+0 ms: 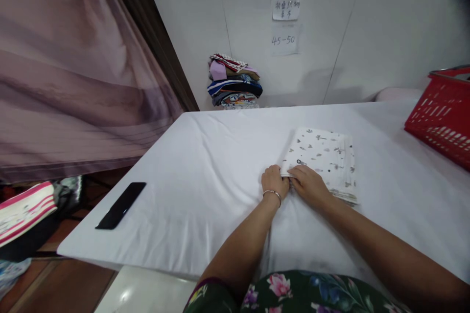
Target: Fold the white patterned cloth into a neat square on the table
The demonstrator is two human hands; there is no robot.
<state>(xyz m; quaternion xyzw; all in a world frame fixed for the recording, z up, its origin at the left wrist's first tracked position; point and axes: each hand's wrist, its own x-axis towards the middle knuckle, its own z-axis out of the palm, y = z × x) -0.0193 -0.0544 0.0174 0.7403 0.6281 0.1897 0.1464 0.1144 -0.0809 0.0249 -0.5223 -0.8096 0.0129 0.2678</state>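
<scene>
A folded white cloth [319, 151] with small printed plants and figures lies on the table in front of me, to the right of the middle. My left hand [275, 181], a bracelet at its wrist, is closed at the near left corner of the cloth. Beside it, my right hand [308, 183] grips the same near edge, fingers bent over the fabric. Both hands almost touch. The fingertips under the cloth are hidden.
A white sheet covers the table [176, 166]. On its left lies a black phone-like slab [121, 205]. A red plastic basket [440, 112] stands at the right. Folded fabrics [235, 80] are stacked beyond the far edge, below paper signs [285, 24]. A curtain [73, 68] hangs at left.
</scene>
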